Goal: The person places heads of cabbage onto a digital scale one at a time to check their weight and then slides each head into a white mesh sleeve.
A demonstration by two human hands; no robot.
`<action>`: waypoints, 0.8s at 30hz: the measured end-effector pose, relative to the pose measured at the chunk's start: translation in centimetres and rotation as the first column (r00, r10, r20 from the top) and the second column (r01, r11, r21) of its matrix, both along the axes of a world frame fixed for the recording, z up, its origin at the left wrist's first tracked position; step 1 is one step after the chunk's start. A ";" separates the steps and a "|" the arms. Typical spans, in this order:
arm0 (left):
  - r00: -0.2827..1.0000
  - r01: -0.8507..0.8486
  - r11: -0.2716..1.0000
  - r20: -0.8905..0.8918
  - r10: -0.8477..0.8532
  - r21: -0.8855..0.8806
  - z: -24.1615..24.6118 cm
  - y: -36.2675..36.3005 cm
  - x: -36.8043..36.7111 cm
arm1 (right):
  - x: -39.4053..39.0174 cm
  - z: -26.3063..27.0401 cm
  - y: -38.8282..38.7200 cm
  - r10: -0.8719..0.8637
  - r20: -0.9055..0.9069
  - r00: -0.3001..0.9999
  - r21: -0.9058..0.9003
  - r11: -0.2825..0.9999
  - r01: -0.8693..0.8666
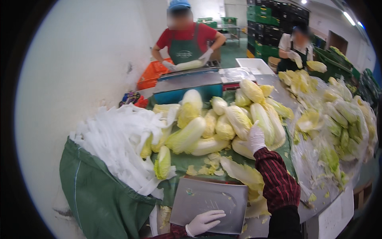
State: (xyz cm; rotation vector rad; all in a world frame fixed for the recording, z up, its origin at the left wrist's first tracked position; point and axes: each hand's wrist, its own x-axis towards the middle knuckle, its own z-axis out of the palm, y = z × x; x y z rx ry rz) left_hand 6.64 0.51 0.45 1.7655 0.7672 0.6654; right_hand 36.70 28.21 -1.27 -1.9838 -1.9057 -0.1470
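My right hand (257, 138), in a white glove, reaches into a heap of napa cabbages. Its thumb and fingers close around the lower end of one pale napa cabbage (238, 121); part of the grip is hidden. My left hand (206, 222), also gloved, rests over a flat metal plate (210, 198) with its fingers apart and nothing in them. Between the plate and the heap, loose cabbage leaves (243, 173) lie on a green cloth (186, 161). A small yellow-green napa cabbage (163, 162) lies left of these leaves, against white strips.
White soft strips (116, 143) overflow a green fabric sack (98, 185) at left. Plastic bags of cabbages (347, 119) and trimmed leaves cover the right side. Across the table, a co-worker (186, 41) holds a cabbage behind a metal-topped unit (188, 85); another co-worker (295, 50) handles cabbage farther right.
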 end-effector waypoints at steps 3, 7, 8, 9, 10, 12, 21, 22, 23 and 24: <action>0.988 -0.141 0.987 0.046 0.145 -0.076 -0.6 -0.9 -1.1 | -0.3 -2.3 3.3 -0.101 -0.062 0.993 -0.034 0.994 0.099; 0.965 -0.256 0.957 -0.023 0.261 0.138 0.9 -0.3 -2.9 | -1.4 -1.0 4.0 -0.016 -0.176 0.984 -0.092 0.996 0.000; 0.959 -0.277 0.948 -0.008 0.282 0.159 0.9 -0.2 -3.1 | -1.9 1.7 3.4 -0.021 -0.232 0.972 -0.145 0.989 -0.013; 0.959 -0.280 0.944 0.008 0.283 0.176 0.7 0.3 -3.2 | -1.7 2.9 2.8 -0.053 -0.281 0.958 -0.203 0.979 -0.006; 0.963 -0.268 0.946 0.027 0.268 0.183 0.2 1.0 -3.2 | 1.0 1.4 3.7 0.051 -0.488 0.871 -0.210 0.962 -0.173; 0.963 -0.268 0.941 0.046 0.265 0.207 0.9 1.8 -3.5 | 0.2 4.9 0.1 -0.165 -0.973 -0.164 -0.108 0.945 -0.310; 0.687 -0.477 0.460 -0.009 0.727 0.749 5.4 15.7 -14.9 | -3.6 9.7 -20.9 -0.062 -0.992 -0.106 -0.019 0.929 -0.369; 0.557 -0.494 0.475 -0.154 0.816 0.729 4.7 18.3 -16.3 | -4.9 9.4 -23.3 -0.018 -1.000 -0.017 -0.011 0.938 -0.346; 0.447 -0.430 0.393 -0.187 0.875 0.813 4.3 21.4 -17.1 | -6.0 8.2 -25.5 -0.032 -0.999 0.044 -0.044 0.949 -0.314; 0.335 -0.439 0.405 -0.273 0.902 0.802 4.3 23.0 -18.4 | -7.2 6.8 -27.5 -0.047 -0.995 0.092 -0.073 0.951 -0.302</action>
